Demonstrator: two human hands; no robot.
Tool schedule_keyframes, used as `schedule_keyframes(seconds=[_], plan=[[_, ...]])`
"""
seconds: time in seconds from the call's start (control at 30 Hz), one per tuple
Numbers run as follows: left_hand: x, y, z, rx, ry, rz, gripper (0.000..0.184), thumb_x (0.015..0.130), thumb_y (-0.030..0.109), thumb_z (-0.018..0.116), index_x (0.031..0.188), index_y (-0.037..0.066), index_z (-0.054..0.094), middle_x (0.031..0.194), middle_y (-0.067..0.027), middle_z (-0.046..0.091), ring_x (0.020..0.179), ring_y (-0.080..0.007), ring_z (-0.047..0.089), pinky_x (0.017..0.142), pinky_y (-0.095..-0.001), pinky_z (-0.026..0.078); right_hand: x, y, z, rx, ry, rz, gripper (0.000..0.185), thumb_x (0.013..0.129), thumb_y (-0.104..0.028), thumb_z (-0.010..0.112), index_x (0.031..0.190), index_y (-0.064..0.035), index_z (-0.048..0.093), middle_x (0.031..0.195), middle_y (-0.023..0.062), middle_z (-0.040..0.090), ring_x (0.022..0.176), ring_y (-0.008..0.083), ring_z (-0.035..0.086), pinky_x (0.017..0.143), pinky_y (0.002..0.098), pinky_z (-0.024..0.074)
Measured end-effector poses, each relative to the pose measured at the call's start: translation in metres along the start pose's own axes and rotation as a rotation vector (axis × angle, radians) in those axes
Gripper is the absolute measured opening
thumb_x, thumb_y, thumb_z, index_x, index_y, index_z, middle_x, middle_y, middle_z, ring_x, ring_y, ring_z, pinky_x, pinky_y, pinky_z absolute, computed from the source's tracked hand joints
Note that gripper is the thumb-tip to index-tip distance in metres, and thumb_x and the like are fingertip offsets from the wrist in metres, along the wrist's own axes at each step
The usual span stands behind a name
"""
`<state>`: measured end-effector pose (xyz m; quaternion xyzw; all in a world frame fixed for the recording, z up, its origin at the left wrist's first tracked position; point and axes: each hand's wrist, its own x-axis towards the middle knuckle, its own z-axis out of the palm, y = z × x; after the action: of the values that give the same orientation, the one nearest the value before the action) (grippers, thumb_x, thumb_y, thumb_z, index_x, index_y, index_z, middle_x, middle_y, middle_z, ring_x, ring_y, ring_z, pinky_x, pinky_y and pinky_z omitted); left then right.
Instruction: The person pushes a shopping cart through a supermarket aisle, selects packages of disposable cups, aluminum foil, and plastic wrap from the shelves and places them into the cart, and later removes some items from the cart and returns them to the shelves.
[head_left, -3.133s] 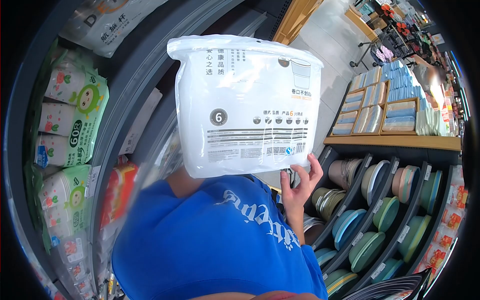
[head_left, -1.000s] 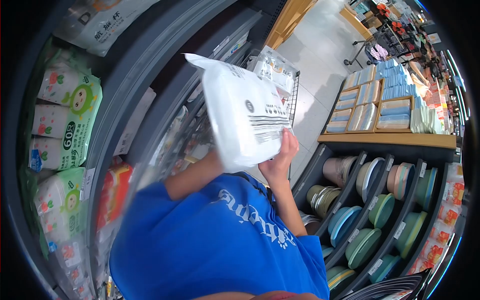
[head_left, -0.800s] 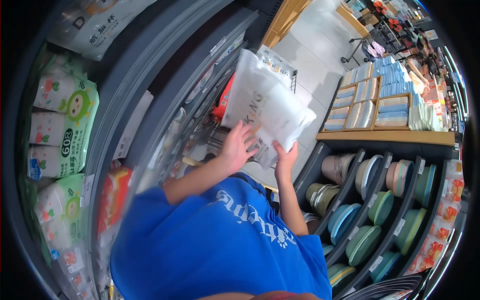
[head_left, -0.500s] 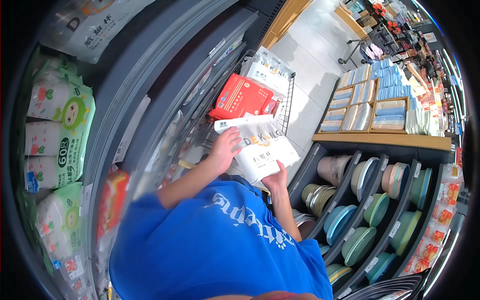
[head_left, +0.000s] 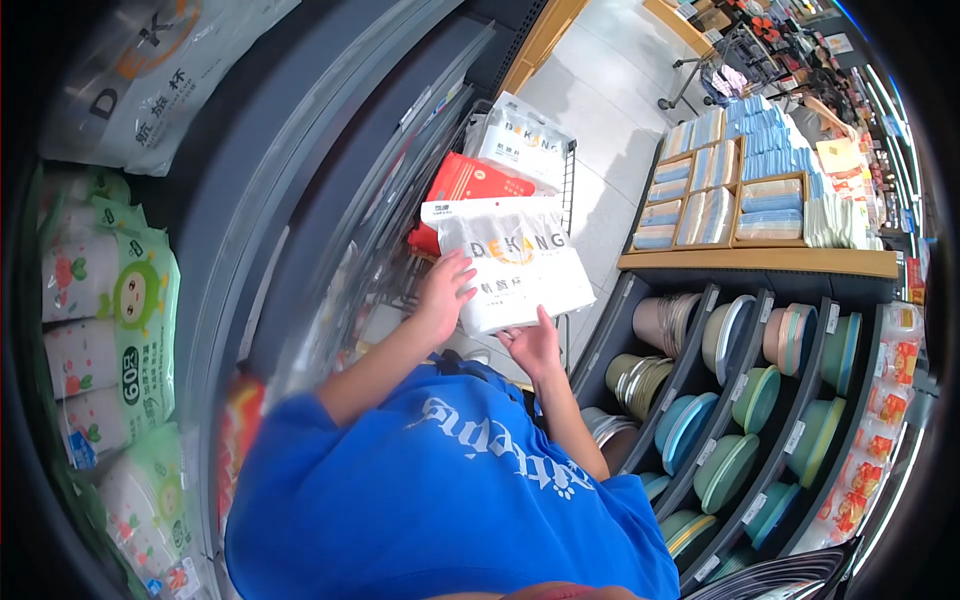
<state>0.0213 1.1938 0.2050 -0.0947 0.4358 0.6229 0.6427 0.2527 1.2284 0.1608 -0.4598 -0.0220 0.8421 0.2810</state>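
Note:
A white plastic pack of DEKANG travel cups [head_left: 535, 281] is held in front of my chest, its printed face toward me. My left hand [head_left: 441, 300] grips its left side, with fingers resting on the front face. Beneath the lower edge, my right hand [head_left: 533, 346] supports the pack, its thumb up on the front. Just beyond is a wire shopping cart [head_left: 571, 190] holding a red package [head_left: 478, 181] and another white DEKANG pack [head_left: 524, 140]. The held pack covers part of the red package.
Dark shelving [head_left: 330, 130] runs along my left, with green-and-white cup packs [head_left: 125, 310] and a large DEKANG bag [head_left: 150, 85]. On the right, slanted shelves hold stacked bowls [head_left: 685, 432]. Folded cloth-like goods [head_left: 710, 190] fill a wooden-edged display. Another cart [head_left: 735, 65] stands farther off.
The pack has turned to lie more level and more face-on to me. My right hand has shifted left along its lower edge, and my left hand sits slightly lower.

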Motion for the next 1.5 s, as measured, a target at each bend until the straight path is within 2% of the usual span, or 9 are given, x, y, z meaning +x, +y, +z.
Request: schedule_keyframes(seconds=[0.1,0.33,0.47,0.6,0.87,0.93,1.2,1.33,1.5], plan=[[0.016,-0.006,-0.010,0.088,-0.006,-0.017,0.046,0.102,0.035,0.050,0.138,0.007,0.048,0.140,-0.0141,0.054,0.130,-0.0257,0.051,0.106,-0.0444,0.039,0.019,0.020,-0.020,-0.269,0.030,0.127,0.048,0.103,-0.039,0.054,0.134,-0.0025,0.055,0.124,0.0167,0.066,0.112,0.0308,0.066,0.097,0.0470,0.0513],[0.071,-0.028,-0.083,0.558,-0.272,-0.078,0.027,0.100,0.032,0.056,0.106,0.006,0.064,0.104,-0.0080,0.072,0.093,-0.0245,0.069,0.083,-0.0370,0.050,0.007,0.023,-0.071,-1.884,0.128,-0.510,0.047,0.093,-0.018,0.070,0.133,-0.0012,0.054,0.103,0.0182,0.072,0.094,0.0276,0.071,0.084,0.0377,0.0554],[0.079,-0.041,-0.128,1.501,-0.353,0.232,0.025,0.094,0.029,0.064,0.095,0.004,0.066,0.093,-0.0138,0.072,0.082,-0.0310,0.070,0.074,-0.0396,0.053,-0.005,0.013,-0.130,-1.686,0.290,-0.371,0.048,0.090,-0.014,0.070,0.134,-0.0134,0.050,0.084,0.0149,0.071,0.081,0.0289,0.071,0.076,0.0413,0.0542],[0.069,-0.042,-0.143,1.662,-0.234,0.629,0.034,0.092,0.033,0.065,0.082,0.001,0.069,0.080,-0.0203,0.070,0.080,-0.0402,0.069,0.074,-0.0516,0.053,0.006,0.024,-0.108,-1.685,0.500,-0.399,0.041,0.088,-0.016,0.071,0.124,-0.0100,0.053,0.076,0.0151,0.066,0.075,0.0321,0.068,0.072,0.0434,0.0525],[0.081,-0.031,-0.135,2.027,-0.412,0.293,0.066,0.101,0.056,0.042,0.084,0.002,0.077,0.088,-0.0238,0.073,0.087,-0.0415,0.071,0.082,-0.0529,0.053,0.042,0.045,-0.139,-1.601,0.630,-0.529,0.035,0.084,-0.017,0.073,0.107,-0.0045,0.050,0.088,0.0235,0.069,0.085,0.0442,0.068,0.075,0.0511,0.0534],[0.077,-0.031,-0.137,2.053,-0.461,0.325,0.070,0.101,0.058,0.040,0.083,0.002,0.076,0.086,-0.0237,0.073,0.086,-0.0411,0.071,0.080,-0.0521,0.053,0.037,0.047,-0.129,-1.642,0.650,-0.572,0.027,0.088,-0.012,0.070,0.102,-0.0037,0.048,0.075,0.0165,0.068,0.068,0.0283,0.073,0.065,0.0406,0.0556],[0.052,-0.039,-0.151,2.105,-0.498,0.384,0.076,0.097,0.068,0.042,0.080,0.002,0.076,0.083,-0.0236,0.072,0.084,-0.0399,0.071,0.078,-0.0489,0.053,-0.026,0.085,-0.082,-1.752,0.464,-0.560,0.057,0.090,-0.027,0.072,0.138,-0.0041,0.050,0.094,0.0161,0.070,0.090,0.0363,0.068,0.081,0.0457,0.0526],[0.040,-0.048,-0.168,2.115,-0.484,0.406,0.077,0.096,0.069,0.042,0.080,0.002,0.076,0.084,-0.0231,0.072,0.086,-0.0394,0.070,0.079,-0.0487,0.053,-0.081,0.094,-0.100,-1.896,0.148,-0.684,0.053,0.085,-0.037,0.076,0.125,-0.0049,0.061,0.097,0.0147,0.069,0.097,0.0342,0.066,0.088,0.0451,0.0504],[0.015,-0.059,-0.178,2.143,-0.440,0.366,0.073,0.095,0.068,0.046,0.084,0.003,0.076,0.088,-0.0235,0.072,0.092,-0.0408,0.069,0.085,-0.0503,0.051,-0.134,0.075,-0.150,-2.270,0.223,-0.535,0.040,0.074,-0.045,0.079,0.087,-0.0083,0.071,0.086,0.0127,0.071,0.089,0.0324,0.068,0.087,0.0456,0.0513]])
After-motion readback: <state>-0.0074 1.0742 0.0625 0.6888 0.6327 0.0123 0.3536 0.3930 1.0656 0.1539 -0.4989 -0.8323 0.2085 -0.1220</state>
